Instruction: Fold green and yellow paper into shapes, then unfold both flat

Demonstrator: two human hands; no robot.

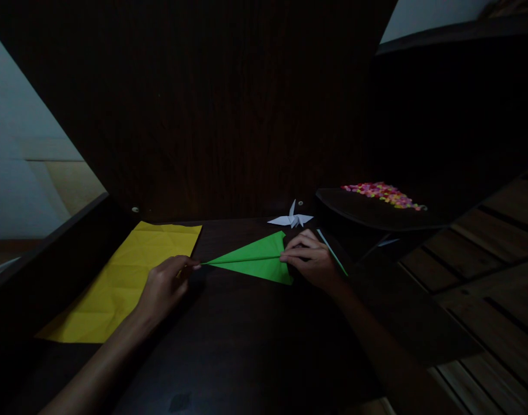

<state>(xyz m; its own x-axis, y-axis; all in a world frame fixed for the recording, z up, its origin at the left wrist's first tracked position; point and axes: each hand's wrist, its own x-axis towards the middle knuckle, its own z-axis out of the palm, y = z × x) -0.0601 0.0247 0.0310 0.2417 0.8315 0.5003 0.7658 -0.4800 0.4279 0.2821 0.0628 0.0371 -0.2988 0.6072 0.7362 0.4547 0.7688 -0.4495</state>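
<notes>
Both ends of the green paper (249, 268), lying right of the yellow sheet (129, 276) with its long axis toward it, are pinched: the nearer tip by the left hand (166, 281), the wide end by the right hand (311, 259).

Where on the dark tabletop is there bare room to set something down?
The widest bare patch of the dark tabletop lies on the wearer's side of the green paper. A smaller one lies beyond that paper, between the yellow sheet and the white paper crane. Crowded: around the right hand, with the crane close beyond.
</notes>
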